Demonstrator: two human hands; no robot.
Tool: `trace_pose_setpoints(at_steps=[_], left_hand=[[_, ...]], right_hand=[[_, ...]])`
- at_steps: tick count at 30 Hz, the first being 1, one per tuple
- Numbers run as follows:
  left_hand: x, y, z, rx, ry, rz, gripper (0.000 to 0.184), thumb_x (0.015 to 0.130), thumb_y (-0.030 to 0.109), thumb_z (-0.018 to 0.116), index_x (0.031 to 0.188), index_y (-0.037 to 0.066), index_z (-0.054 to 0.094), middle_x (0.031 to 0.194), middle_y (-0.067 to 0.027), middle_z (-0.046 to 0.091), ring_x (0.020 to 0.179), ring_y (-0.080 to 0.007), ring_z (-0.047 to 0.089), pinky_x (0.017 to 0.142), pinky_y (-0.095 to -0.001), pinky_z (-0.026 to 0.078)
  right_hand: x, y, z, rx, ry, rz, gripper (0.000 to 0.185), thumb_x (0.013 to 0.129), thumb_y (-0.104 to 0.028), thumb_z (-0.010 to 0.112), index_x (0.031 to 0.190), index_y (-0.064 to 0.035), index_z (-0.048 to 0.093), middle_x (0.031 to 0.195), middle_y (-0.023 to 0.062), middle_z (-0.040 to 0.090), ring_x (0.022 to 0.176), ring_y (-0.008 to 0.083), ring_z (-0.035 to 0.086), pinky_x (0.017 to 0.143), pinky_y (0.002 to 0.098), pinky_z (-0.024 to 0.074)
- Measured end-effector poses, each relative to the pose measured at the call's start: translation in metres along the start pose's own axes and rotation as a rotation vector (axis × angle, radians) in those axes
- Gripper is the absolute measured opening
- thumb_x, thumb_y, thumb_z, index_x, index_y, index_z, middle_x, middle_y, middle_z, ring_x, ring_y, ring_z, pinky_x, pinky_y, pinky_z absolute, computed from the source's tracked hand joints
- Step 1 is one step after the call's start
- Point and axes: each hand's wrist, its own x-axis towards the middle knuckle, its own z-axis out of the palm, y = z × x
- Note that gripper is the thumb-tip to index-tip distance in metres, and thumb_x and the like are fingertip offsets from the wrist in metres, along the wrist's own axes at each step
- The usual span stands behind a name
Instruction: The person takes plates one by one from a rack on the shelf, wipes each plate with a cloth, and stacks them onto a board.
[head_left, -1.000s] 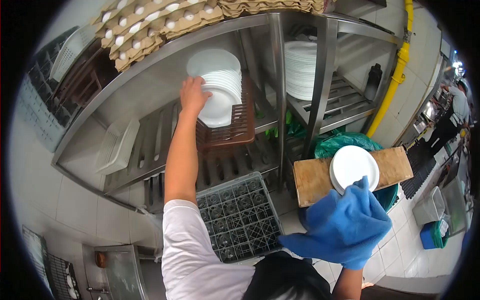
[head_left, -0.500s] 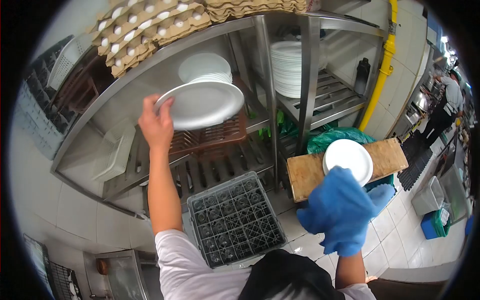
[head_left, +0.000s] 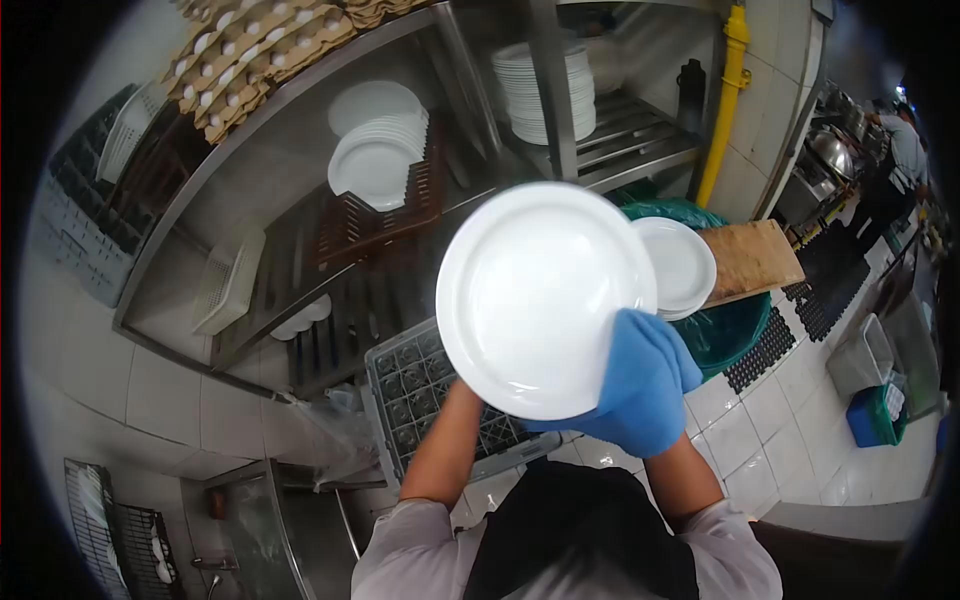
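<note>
A round white plate (head_left: pixel 540 290) is held up in front of me, its face toward the camera. My left hand (head_left: pixel 465 398) supports it from the lower left; its fingers are hidden behind the plate, and only wrist and forearm show. Over my right hand (head_left: pixel 640 405) lies a blue cloth (head_left: pixel 648 385), pressed against the plate's lower right edge. The cloth covers the fingers of that hand. Just beyond, a short stack of white plates (head_left: pixel 675 265) rests on a wooden board (head_left: pixel 755 262).
A brown rack (head_left: pixel 425 195) on the metal shelf holds leaning white plates (head_left: pixel 372 170). Tall plate stacks (head_left: pixel 545 95) stand further right. Below is a grey crate of glasses (head_left: pixel 410 390). A green-lined bin (head_left: pixel 735 340) sits under the board. Another person (head_left: pixel 895 165) stands far right.
The plate in my left hand has come from near the rack to in front of me, turned face-on. The cloth in my right hand now touches it. The view has shifted.
</note>
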Motion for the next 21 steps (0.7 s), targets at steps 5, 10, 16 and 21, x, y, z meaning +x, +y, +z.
trace_pose_setpoints(at_steps=[5,10,16,21], left_hand=[[-0.018,-0.045,-0.062,1.355,-0.453,0.048,0.029,0.082,0.006,0.076,0.11,0.009,0.073,0.112,-0.0146,0.072,0.104,-0.0304,0.069,0.093,-0.0388,0.054],[-0.013,0.034,0.015,1.228,0.436,1.035,0.065,0.094,0.006,0.052,0.156,0.008,0.033,0.162,-0.0257,0.023,0.151,-0.0415,0.023,0.121,-0.0446,0.022],[0.003,0.005,0.181,1.815,-0.096,0.925,0.113,0.066,0.026,0.085,0.16,0.011,0.024,0.165,-0.0293,0.009,0.152,-0.0511,-0.003,0.12,-0.066,-0.002],[-0.018,-0.02,0.154,1.848,-1.135,0.706,0.103,0.067,0.022,0.081,0.158,0.018,0.032,0.165,-0.0201,0.021,0.153,-0.0452,0.011,0.123,-0.0612,0.005]], right_hand=[[-0.002,0.045,-0.047,-0.258,0.168,0.109,0.048,0.072,-0.027,0.081,0.101,0.0052,0.062,0.101,0.0218,0.06,0.099,0.0415,0.057,0.093,0.0458,0.0461],[-0.039,0.08,-0.052,0.35,0.245,0.981,0.019,0.096,-0.017,0.065,0.106,-0.0005,0.061,0.103,0.01,0.06,0.096,0.0183,0.056,0.084,0.0331,0.0467],[-0.061,0.123,-0.06,1.145,-0.565,0.214,0.033,0.101,-0.014,0.057,0.131,-0.0001,0.053,0.122,0.0083,0.057,0.109,0.0146,0.056,0.095,0.0269,0.0474],[-0.112,0.124,-0.028,-0.266,-0.054,0.216,0.019,0.099,-0.014,0.059,0.111,-0.0005,0.062,0.101,0.0068,0.064,0.092,0.0173,0.061,0.08,0.031,0.0527]])
